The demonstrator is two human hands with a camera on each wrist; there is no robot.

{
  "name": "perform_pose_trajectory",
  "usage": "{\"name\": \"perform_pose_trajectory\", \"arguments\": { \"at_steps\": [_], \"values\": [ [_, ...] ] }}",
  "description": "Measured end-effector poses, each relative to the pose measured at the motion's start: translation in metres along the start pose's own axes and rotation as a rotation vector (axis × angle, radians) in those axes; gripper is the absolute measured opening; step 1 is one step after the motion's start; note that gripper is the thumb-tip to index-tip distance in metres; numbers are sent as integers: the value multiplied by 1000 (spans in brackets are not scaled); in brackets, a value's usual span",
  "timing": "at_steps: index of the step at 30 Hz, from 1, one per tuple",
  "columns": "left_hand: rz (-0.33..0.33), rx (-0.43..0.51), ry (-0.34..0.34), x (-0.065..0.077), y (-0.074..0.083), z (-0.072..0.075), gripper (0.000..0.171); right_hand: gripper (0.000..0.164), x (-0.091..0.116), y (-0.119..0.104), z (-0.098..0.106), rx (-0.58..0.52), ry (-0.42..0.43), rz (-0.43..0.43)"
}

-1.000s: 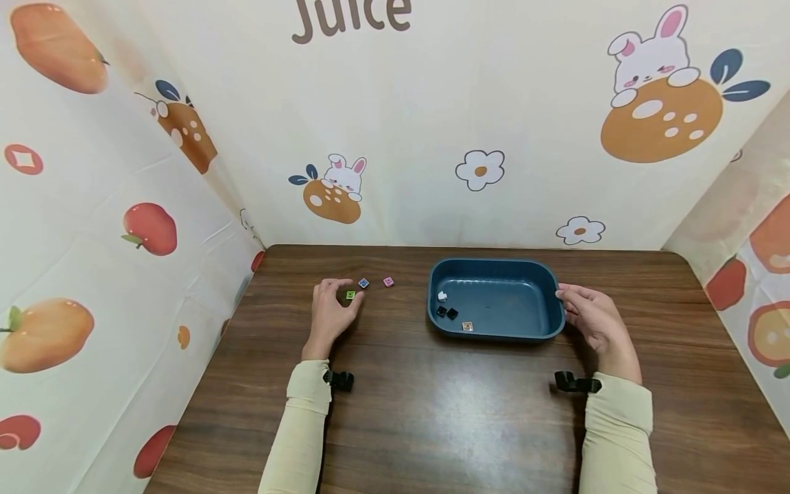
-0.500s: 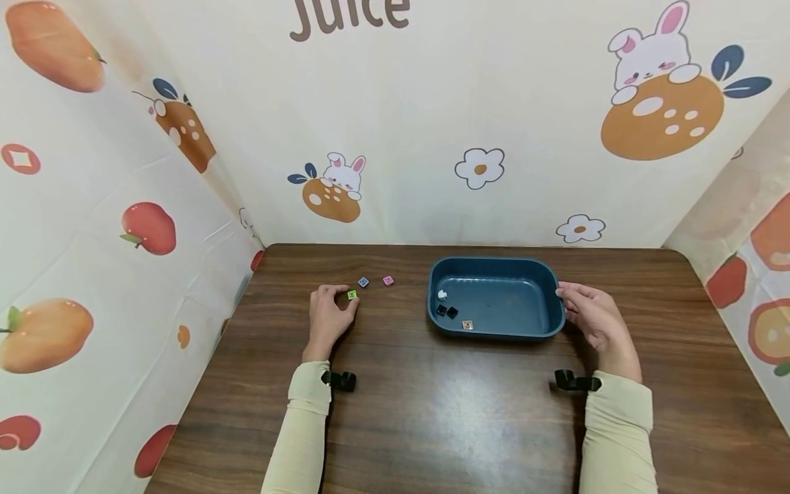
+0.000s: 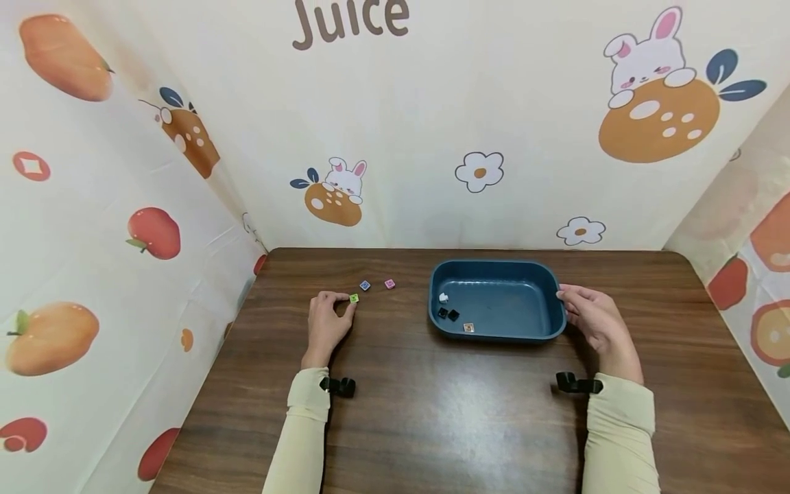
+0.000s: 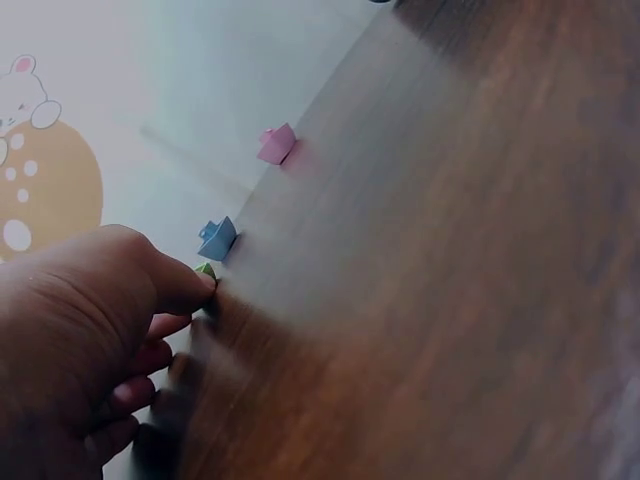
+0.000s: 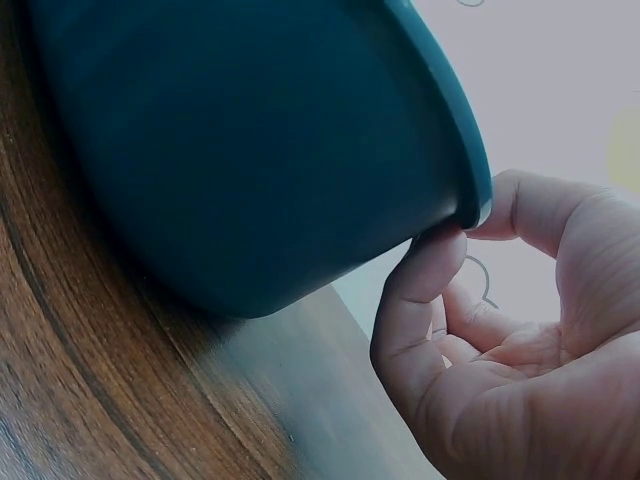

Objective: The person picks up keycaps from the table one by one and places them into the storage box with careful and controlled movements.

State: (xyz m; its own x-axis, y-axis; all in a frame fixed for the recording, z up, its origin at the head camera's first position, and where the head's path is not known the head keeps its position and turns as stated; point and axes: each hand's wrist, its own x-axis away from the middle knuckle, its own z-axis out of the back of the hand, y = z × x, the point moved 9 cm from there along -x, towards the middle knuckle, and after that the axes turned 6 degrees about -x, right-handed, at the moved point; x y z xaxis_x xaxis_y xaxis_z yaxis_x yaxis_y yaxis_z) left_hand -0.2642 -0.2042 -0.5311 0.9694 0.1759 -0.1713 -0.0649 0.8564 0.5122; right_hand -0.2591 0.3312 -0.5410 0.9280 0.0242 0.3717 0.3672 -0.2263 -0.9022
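My left hand pinches a small green keyboard switch between thumb and index finger, low over the table. Most of this green switch is hidden behind the thumb in the left wrist view. Just beyond it sits a blue switch, with a pink switch to its right; both taper and carry a stub on top. Thumb and index finger of my right hand grip the right end rim of a dark blue tray. Its other fingers are curled beneath, clear of the tray.
Inside the tray's left part lie a white piece, two black pieces and a pale orange-brown square piece. A printed curtain stands along the back edge of the wooden table and on both sides.
My left thumb and index finger have closed in on the green switch, and the hand has drawn slightly back left. My right hand and the tray stay where they were.
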Motion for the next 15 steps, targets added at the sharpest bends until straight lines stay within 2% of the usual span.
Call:
{"name": "perform_pose_trajectory", "arguments": {
  "at_steps": [8,15],
  "values": [
    [6,-21,2,-2,-1,-2,37,17,2,-1,-1,-9,-3,13],
    [7,-30,-5,-2,-1,-3,32,18,2,-2,-2,-26,-9,24]
  ]
}}
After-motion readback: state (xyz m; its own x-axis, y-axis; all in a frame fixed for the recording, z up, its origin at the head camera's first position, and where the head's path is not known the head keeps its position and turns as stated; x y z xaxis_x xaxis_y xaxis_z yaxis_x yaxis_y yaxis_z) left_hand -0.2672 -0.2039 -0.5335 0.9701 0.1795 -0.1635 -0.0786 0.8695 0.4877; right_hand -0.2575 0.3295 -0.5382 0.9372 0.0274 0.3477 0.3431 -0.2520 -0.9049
